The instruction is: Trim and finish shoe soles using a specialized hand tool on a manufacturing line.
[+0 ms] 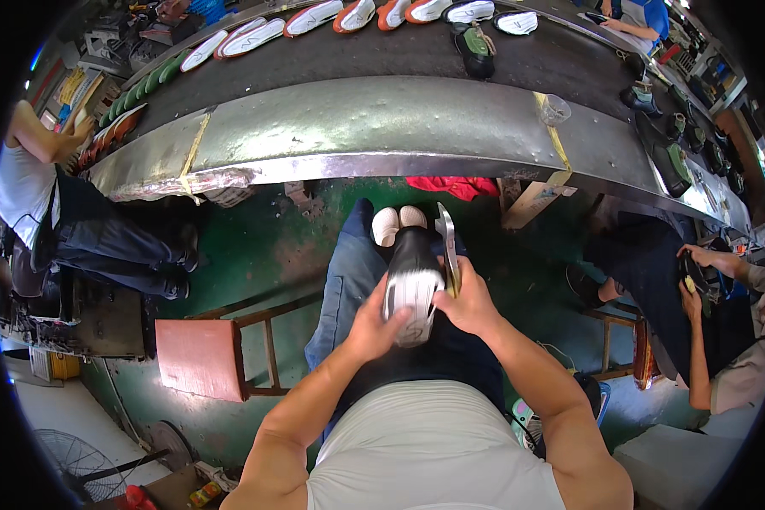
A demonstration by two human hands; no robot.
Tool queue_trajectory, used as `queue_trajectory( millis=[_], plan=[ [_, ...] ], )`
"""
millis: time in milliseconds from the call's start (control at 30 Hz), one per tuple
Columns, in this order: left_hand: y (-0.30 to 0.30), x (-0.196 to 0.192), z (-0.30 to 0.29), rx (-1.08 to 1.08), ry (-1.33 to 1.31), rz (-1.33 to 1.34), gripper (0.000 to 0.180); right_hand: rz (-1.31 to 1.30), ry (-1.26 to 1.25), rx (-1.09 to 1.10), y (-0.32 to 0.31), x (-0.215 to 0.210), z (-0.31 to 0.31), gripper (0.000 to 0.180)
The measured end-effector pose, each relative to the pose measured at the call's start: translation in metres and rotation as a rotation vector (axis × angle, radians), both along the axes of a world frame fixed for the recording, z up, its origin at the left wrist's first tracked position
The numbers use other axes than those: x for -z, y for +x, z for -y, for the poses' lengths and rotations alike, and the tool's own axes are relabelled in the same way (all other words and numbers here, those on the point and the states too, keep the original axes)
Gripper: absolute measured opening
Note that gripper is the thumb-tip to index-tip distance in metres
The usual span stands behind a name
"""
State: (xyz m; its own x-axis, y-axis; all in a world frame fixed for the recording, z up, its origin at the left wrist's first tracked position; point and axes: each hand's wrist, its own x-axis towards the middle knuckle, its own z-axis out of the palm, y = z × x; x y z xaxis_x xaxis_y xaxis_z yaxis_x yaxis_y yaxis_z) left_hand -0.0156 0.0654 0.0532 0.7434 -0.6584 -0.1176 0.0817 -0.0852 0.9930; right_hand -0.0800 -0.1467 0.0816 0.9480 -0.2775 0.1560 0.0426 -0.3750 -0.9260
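Between my hands is a shoe upper on a last (414,285), its black toe pointing away and its white underside, with a dark pen mark, turned up. My left hand (371,327) is closed around its left side, the thumb lying over the white bottom. My right hand (471,304) grips a metal hand tool (448,242) with a yellowish handle, pointing away along the shoe's right side. The right thumb reaches the shoe's edge. Whether the tool is a hammer or pincers I cannot tell.
Ahead runs a metal-edged bench (348,127) with a dark belt carrying white-soled shoes (314,17) and a black-green shoe (474,49). A red-brown stool (200,359) stands left. People work on both sides; the right one (722,280) is seated. A fan (68,463) is lower left.
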Motion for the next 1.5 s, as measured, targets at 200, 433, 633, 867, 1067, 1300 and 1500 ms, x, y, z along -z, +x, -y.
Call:
queue_trajectory(
  millis=[200,433,633,867,1067,1300,1500],
  plan=[
    [0.043,-0.019,0.030,-0.054,0.266,0.367,0.040,-0.121,0.179,0.164,0.018,0.037,0.010,0.067],
    [0.050,0.004,0.030,0.206,0.262,-0.037,0.036,-0.202,0.352,0.285,-0.020,0.071,-0.006,0.044],
    [0.059,-0.026,0.035,0.506,0.143,-0.435,0.076,-0.553,0.390,0.000,-0.028,0.048,0.031,0.035],
    [0.025,0.029,0.022,0.378,0.116,-0.236,0.099,-0.478,0.428,0.117,-0.100,0.033,0.036,0.036],
    [0.011,0.034,0.027,0.253,0.241,-0.023,0.096,-0.343,-0.513,-0.307,-0.106,-0.026,0.025,0.044],
    [-0.004,0.048,0.022,0.223,0.122,-0.194,0.103,-0.179,-0.889,-0.314,-0.074,-0.036,0.017,0.037],
    [0.003,0.052,0.016,0.250,0.122,-0.195,0.106,-0.551,-0.695,-0.601,-0.055,-0.029,0.015,0.016]
  ],
)
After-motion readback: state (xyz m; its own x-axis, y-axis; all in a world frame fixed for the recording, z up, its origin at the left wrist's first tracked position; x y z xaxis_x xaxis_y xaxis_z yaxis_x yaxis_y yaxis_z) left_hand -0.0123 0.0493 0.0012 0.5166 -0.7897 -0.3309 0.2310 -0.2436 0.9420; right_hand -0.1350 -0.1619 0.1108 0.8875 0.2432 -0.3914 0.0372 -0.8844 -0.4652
